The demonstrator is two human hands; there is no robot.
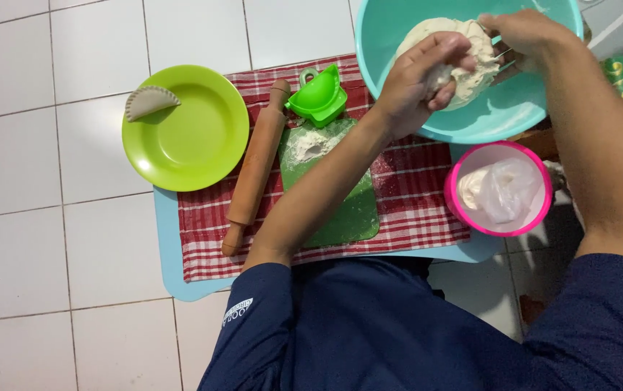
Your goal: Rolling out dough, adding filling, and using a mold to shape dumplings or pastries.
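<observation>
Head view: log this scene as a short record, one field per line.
left hand: pinching the dough ball in the teal bowl
right hand: on the dough's far side
green plate: holds one folded dumpling
rolling pin: lying on the checked cloth
green dumpling press: shut, above the floured green board
pink tub: holds a plastic bag

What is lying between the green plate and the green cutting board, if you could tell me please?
In the head view, a wooden rolling pin lies on the checked cloth between the green plate and the green cutting board.
</observation>
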